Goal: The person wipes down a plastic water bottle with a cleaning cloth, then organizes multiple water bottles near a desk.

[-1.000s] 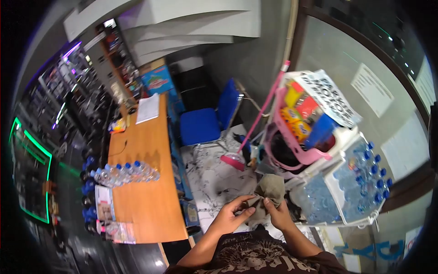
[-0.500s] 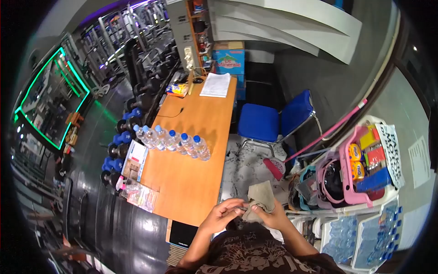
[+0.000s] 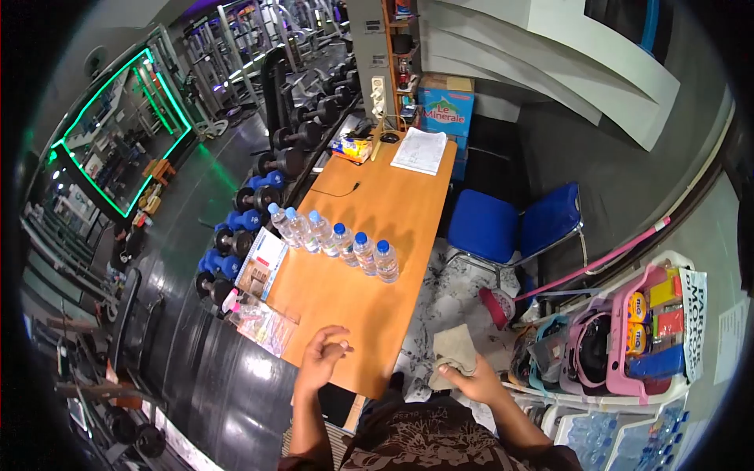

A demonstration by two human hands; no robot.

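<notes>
My right hand (image 3: 473, 383) grips a grey-brown cloth (image 3: 453, 352) that hangs over the marbled floor just right of the table's near end. My left hand (image 3: 320, 361) is off the cloth, holds nothing, and hovers with loosely curled fingers above the near end of the orange wooden table (image 3: 355, 302). A row of several clear water bottles (image 3: 333, 239) with blue caps stands across the middle of the table, well beyond my left hand.
A blue chair (image 3: 509, 228) stands right of the table. A pink broom (image 3: 577, 271) leans across baskets (image 3: 628, 330) of goods and crates of bottles. Papers (image 3: 421, 150) and a cable lie at the table's far end, leaflets (image 3: 260, 267) on its left edge. Dumbbells line the dark floor.
My left hand let go of the cloth and moved left over the table. My right hand alone keeps the cloth. The view swung left, from the baskets toward the table.
</notes>
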